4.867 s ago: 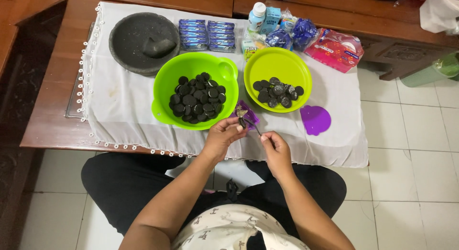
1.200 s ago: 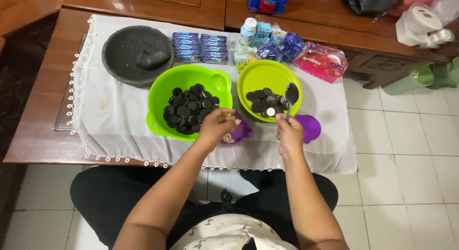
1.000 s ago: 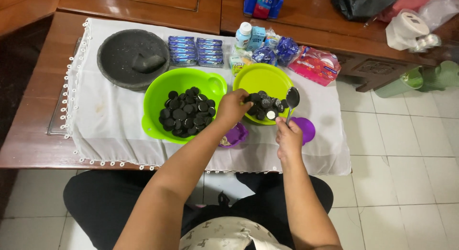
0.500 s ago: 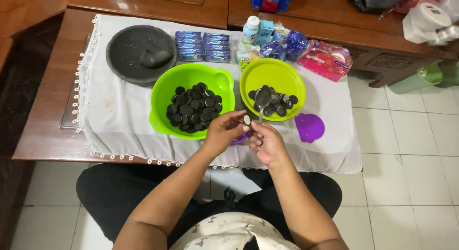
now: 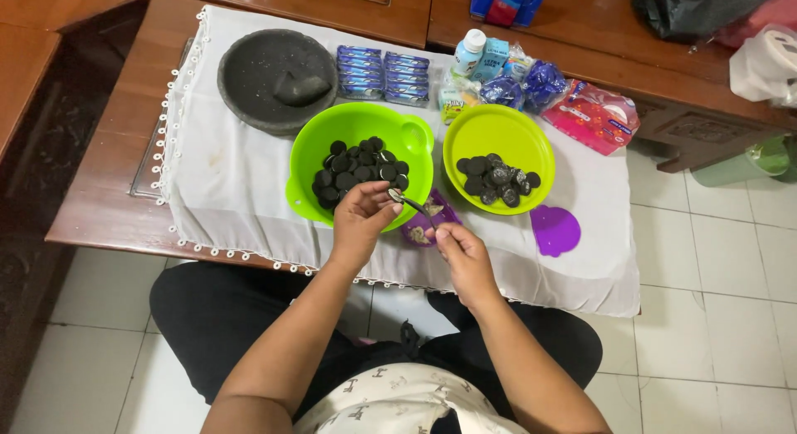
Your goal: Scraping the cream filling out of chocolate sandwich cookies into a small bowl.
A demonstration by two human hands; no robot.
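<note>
My left hand (image 5: 363,218) pinches a dark round biscuit half at the near rim of the large green bowl (image 5: 349,122), which holds several dark sandwich biscuits (image 5: 359,170). My right hand (image 5: 459,250) grips a small spoon (image 5: 413,203) whose tip touches the biscuit in my left hand. Under the spoon sits a small purple container (image 5: 430,226) with pale scrapings in it. The smaller green bowl (image 5: 498,131) to the right holds several dark biscuit halves (image 5: 496,178).
A purple lid (image 5: 554,230) lies right of the container. A grey stone mortar with pestle (image 5: 276,78) stands at the back left. Blue biscuit packs (image 5: 383,73), a small bottle (image 5: 469,52), cartons and a red packet (image 5: 591,116) line the back on the white cloth (image 5: 224,193).
My left hand reached into the smaller bowl, then came back to the near edge. Both hands now meet above the purple container, the spoon against the biscuit.
</note>
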